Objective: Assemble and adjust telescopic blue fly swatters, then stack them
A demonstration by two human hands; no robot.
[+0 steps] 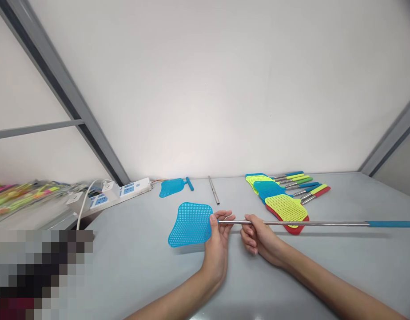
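Head view shows the swatter above the surface, its grip toward the right edge; left hand pinches its neck, right hand pinches its pole. This swatter and the pile near the back edge look assembled, while net and tube there lie unjoined

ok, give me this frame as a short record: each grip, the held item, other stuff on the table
left grip: holds blue swatter where head meets shaft
right grip: pinches metal shaft partway along
held item pose: shaft roughly level, blue handle at right end
table, back: smaller-looking blue swatter head with blue handle piece; loose metal rod
table, right: overlapping swatters, blue, yellow, red heads
left side: white power strip
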